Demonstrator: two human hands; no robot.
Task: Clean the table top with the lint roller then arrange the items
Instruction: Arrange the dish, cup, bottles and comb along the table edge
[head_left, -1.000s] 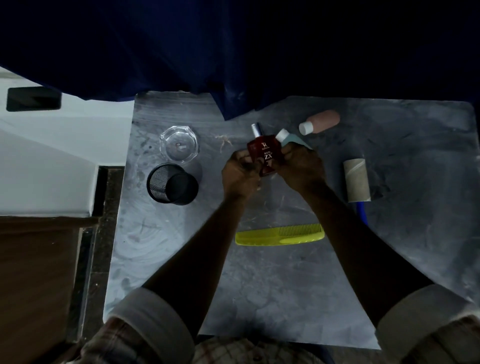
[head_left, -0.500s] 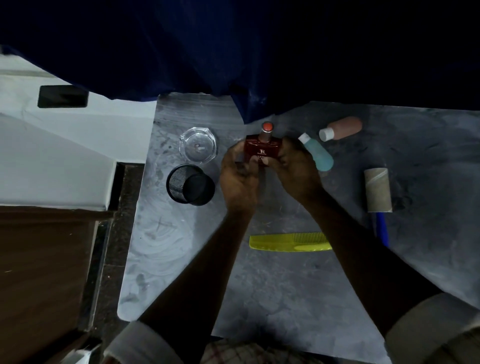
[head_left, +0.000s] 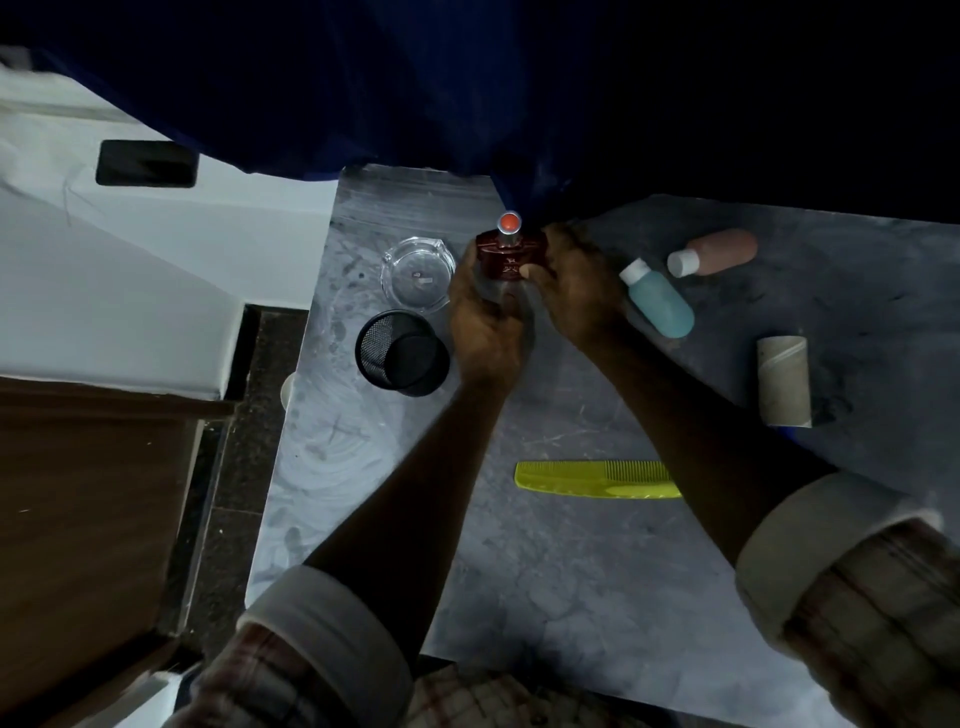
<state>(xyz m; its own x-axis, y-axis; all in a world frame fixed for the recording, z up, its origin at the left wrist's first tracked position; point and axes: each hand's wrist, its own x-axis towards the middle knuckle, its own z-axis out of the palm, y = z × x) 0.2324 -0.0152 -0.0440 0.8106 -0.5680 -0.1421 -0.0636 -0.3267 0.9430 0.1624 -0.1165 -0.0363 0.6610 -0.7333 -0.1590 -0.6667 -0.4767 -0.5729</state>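
Note:
A dark red perfume bottle (head_left: 511, 258) with an orange-red top stands upright near the back of the grey table top (head_left: 571, 571). My left hand (head_left: 485, 322) and my right hand (head_left: 574, 283) both grip it from either side. The lint roller (head_left: 783, 380) lies at the right, its grey paper roll showing and its handle hidden behind my right forearm. A yellow comb (head_left: 592, 480) lies flat in the middle, partly under my right arm. A blue bottle (head_left: 661, 301) and a pink bottle (head_left: 719, 252), both white-capped, lie on their sides to the right.
A clear glass ashtray (head_left: 415, 273) and a black mesh cup (head_left: 400, 353) stand left of my hands. A dark blue curtain (head_left: 467, 104) hangs over the table's back edge. Left of the table are a white surface (head_left: 130, 270) with a dark phone (head_left: 148, 163) and a brown wooden panel (head_left: 78, 519).
Both hands have turned the red bottle from tilted to upright and carried it back toward the curtain. The blue bottle, hidden behind my right hand before, now lies in plain view.

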